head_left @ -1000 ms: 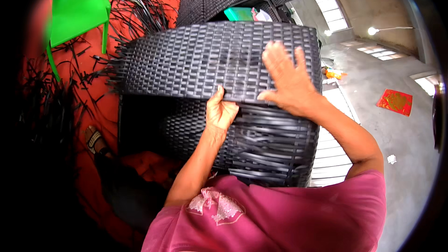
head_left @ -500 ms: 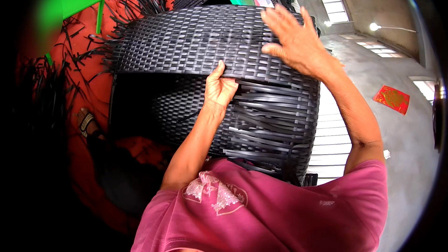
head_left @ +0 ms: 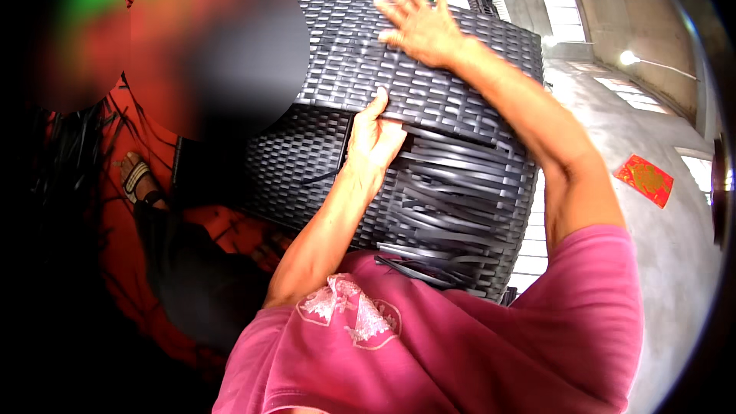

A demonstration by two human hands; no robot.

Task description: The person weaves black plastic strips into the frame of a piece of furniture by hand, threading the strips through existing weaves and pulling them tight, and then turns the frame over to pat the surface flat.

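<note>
Grey floor (head_left: 667, 261) beyond, left hand (head_left: 373, 138) on wicker edge (head_left: 448, 123) — opening (head_left: 326, 123) seemingly beneath

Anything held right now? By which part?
Left hand grips the black woven piece by the near edge of its upper band. Right hand is open, holding nothing.

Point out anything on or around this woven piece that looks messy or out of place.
Loose black strips lie unwoven, below and right of the left hand, unlike the tight woven panel above. Scattered strips also litter the red floor.
</note>
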